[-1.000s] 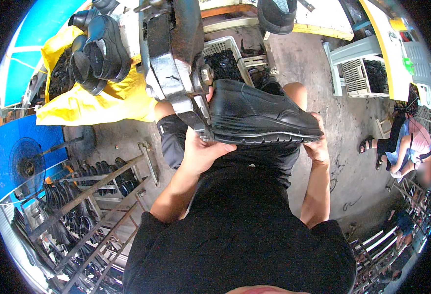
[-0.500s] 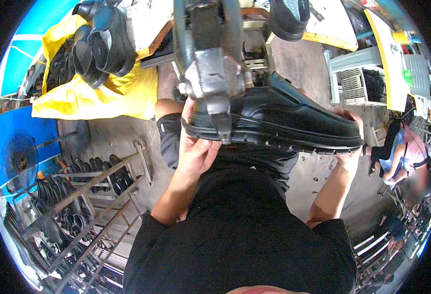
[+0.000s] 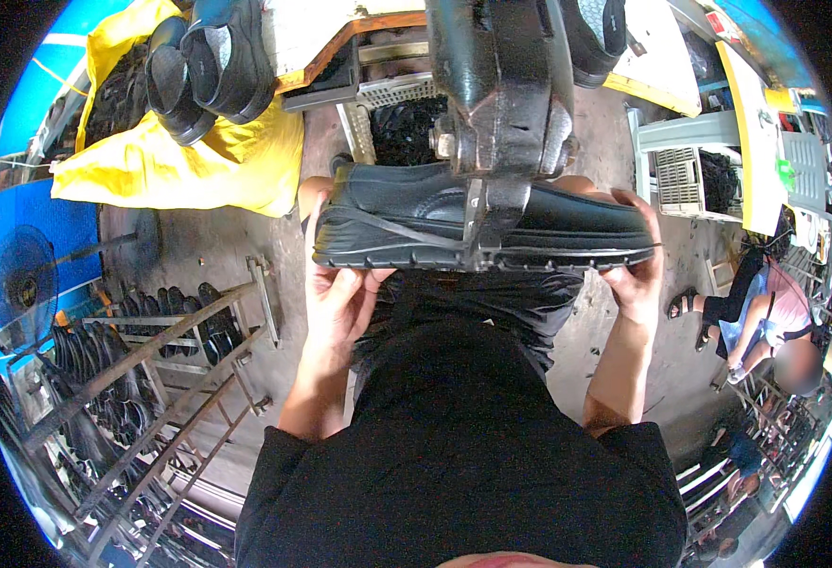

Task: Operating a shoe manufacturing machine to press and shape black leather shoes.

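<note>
the left hand (image 3: 336, 293) cups the heel of a black shoe (image 3: 392, 222), thumb by the sole (image 3: 388, 259), as the right hand (image 3: 638, 270) curls round its toe; both are partly closed, gripping the shoe between them. the shoe is held lengthwise above the lap (image 3: 496, 308), heel to the left, sole down, with the metal arm (image 3: 506, 213) of a machine (image 3: 501, 85) across its near side, the tip at the sole's edge. other shoes (image 3: 231, 71) sit at upper left, beside a white table (image 3: 312, 33) and above a yellow bag (image 3: 236, 175). beyond the machine, a crate (image 3: 359, 133) holds dark pieces. a fan (image 3: 23, 275) and a rack (image 3: 141, 364) of footwear line the left side; at right, a person (image 3: 785, 293) in a pink top bends forward
</note>
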`<state>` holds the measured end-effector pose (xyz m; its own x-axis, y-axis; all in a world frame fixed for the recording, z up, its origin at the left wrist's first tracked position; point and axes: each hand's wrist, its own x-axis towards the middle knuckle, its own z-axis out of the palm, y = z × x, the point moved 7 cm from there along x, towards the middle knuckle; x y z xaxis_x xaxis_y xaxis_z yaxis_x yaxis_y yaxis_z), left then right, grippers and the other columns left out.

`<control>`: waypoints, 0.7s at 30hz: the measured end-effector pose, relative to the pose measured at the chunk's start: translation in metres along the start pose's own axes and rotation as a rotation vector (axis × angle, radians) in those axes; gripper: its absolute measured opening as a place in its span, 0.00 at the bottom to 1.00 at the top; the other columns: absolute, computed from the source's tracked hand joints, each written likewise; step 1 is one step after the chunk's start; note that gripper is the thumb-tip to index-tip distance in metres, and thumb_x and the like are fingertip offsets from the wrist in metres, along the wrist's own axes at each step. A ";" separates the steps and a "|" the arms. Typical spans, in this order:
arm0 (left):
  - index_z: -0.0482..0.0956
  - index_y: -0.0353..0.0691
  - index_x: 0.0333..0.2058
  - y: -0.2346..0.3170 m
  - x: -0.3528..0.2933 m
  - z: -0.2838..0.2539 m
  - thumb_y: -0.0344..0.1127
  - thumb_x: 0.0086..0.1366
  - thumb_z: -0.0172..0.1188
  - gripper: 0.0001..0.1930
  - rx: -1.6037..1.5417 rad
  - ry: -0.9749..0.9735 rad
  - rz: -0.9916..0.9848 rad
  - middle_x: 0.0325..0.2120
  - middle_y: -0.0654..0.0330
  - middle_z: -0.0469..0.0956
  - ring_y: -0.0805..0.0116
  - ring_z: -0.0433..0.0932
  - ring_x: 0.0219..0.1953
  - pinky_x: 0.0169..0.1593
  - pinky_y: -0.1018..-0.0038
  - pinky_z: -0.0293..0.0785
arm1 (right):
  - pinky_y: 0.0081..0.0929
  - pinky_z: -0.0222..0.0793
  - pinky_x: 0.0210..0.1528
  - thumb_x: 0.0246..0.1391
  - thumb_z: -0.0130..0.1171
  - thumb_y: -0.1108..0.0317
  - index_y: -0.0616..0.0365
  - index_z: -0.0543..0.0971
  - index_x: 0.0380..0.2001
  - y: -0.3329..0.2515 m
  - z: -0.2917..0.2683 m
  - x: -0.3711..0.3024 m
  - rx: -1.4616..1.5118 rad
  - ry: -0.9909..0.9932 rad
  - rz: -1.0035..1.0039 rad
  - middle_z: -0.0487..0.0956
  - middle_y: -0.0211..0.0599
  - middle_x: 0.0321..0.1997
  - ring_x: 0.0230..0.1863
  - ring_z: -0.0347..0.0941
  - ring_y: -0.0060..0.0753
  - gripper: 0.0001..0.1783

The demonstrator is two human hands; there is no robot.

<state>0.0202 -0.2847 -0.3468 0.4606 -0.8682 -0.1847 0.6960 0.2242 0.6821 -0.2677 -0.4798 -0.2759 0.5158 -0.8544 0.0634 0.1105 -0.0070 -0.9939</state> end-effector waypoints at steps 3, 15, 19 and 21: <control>0.51 0.49 0.71 0.015 -0.001 -0.003 0.30 0.65 0.64 0.41 -0.055 -0.013 0.028 0.58 0.55 0.72 0.58 0.78 0.54 0.54 0.56 0.81 | 0.43 0.60 0.68 0.44 0.76 0.59 0.65 0.64 0.63 0.004 0.021 0.007 0.013 -0.074 -0.025 0.72 0.54 0.61 0.65 0.68 0.48 0.47; 0.66 0.46 0.63 0.030 -0.013 -0.056 0.37 0.67 0.63 0.28 0.052 0.096 0.036 0.59 0.55 0.72 0.54 0.71 0.61 0.59 0.51 0.75 | 0.42 0.62 0.68 0.46 0.73 0.74 0.65 0.62 0.63 -0.002 0.074 0.022 -0.104 -0.296 -0.091 0.72 0.54 0.63 0.65 0.69 0.47 0.43; 0.63 0.45 0.65 0.035 -0.010 -0.060 0.34 0.69 0.58 0.27 0.117 0.125 0.036 0.60 0.53 0.70 0.53 0.71 0.61 0.62 0.48 0.70 | 0.40 0.64 0.67 0.44 0.73 0.78 0.64 0.63 0.63 -0.014 0.089 0.025 -0.243 -0.352 -0.176 0.72 0.52 0.63 0.65 0.69 0.46 0.43; 0.56 0.39 0.68 0.056 -0.009 -0.054 0.30 0.69 0.55 0.31 0.559 0.254 0.292 0.65 0.50 0.63 0.51 0.62 0.67 0.69 0.51 0.57 | 0.35 0.68 0.63 0.43 0.74 0.76 0.63 0.67 0.60 -0.028 0.100 0.031 -0.315 -0.339 -0.236 0.77 0.45 0.57 0.61 0.74 0.41 0.41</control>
<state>0.0852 -0.2407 -0.3449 0.7490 -0.6606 -0.0511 0.1654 0.1117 0.9799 -0.1700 -0.4542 -0.2369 0.7596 -0.5950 0.2627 0.0226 -0.3795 -0.9249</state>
